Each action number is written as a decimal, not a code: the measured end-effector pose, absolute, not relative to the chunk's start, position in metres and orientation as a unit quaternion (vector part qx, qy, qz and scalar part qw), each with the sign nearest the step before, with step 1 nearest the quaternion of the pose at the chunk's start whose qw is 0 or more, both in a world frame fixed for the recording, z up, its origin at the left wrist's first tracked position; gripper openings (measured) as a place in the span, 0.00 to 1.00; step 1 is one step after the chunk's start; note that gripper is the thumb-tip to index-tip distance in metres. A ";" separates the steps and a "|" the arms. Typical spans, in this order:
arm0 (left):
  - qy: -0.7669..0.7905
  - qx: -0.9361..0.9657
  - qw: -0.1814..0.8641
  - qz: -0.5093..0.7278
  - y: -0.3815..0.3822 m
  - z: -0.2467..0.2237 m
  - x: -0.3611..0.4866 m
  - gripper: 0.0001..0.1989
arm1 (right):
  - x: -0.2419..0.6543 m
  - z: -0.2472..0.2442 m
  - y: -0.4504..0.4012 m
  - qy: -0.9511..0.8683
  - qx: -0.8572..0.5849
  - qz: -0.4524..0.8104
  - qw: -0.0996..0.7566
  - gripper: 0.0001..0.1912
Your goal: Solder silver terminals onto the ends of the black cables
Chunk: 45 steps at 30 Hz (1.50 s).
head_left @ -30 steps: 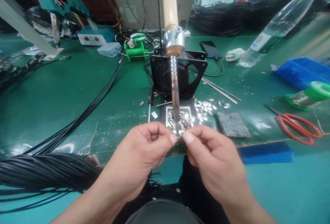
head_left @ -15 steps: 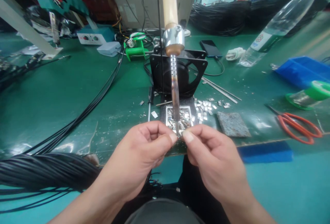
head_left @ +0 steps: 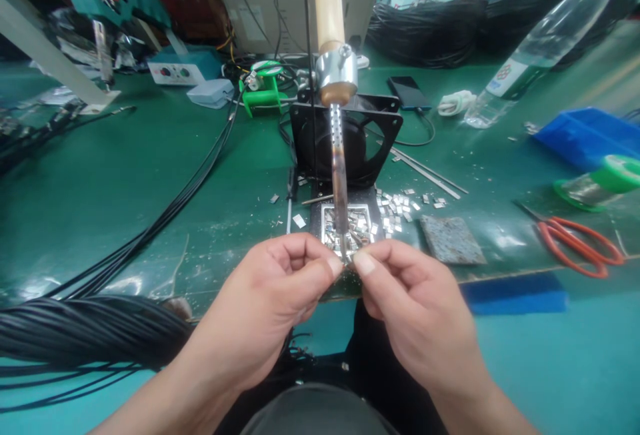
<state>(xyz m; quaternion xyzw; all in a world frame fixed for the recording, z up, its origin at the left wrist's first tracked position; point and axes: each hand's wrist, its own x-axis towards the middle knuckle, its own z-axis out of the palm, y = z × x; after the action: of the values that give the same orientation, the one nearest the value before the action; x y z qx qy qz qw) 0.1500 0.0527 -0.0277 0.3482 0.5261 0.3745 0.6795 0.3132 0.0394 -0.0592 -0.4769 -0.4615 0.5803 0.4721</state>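
Note:
A soldering iron (head_left: 339, 181) with a wooden handle hangs upright in front of me, its tip pointing down between my hands. My left hand (head_left: 280, 291) is closed, thumb and forefinger pinched just left of the tip. On the tip's right side, my right hand (head_left: 417, 305) pinches in the same way. A tiny bit of metal shows between the fingertips, too small to name. Right behind the fingers sits a small light-rimmed tray (head_left: 371, 213) of small metal pieces. More flat metal pieces (head_left: 395, 208) lie scattered to its right.
A black fan (head_left: 373, 155) stands behind the iron. Rightward are a grey sponge (head_left: 453, 240), orange-handled scissors (head_left: 580, 245), a solder spool (head_left: 600, 185), a blue bin (head_left: 590, 138) and a plastic bottle (head_left: 525, 71). A thick black cable bundle (head_left: 90, 331) lies left; a screwdriver (head_left: 292, 185) stands near the tray.
Almost nothing differs. Both hands keep their pinch at the iron's tip, and the view has shifted very slightly.

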 end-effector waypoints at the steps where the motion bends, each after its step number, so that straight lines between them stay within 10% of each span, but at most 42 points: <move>1: 0.527 0.348 0.679 0.374 0.052 -0.027 0.150 0.11 | 0.313 -0.059 0.040 -0.461 -0.476 0.582 0.472 0.13; 45: 0.506 0.366 0.679 0.387 -0.002 -0.038 0.144 0.09 | 0.318 -0.057 0.009 -0.528 -0.439 0.552 0.473 0.09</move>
<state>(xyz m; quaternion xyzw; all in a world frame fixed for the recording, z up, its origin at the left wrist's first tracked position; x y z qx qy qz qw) 0.1435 -0.0017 -0.0383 0.3659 0.5056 0.3870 0.6787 0.3176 0.0089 -0.0575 -0.4390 -0.5282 0.5519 0.4730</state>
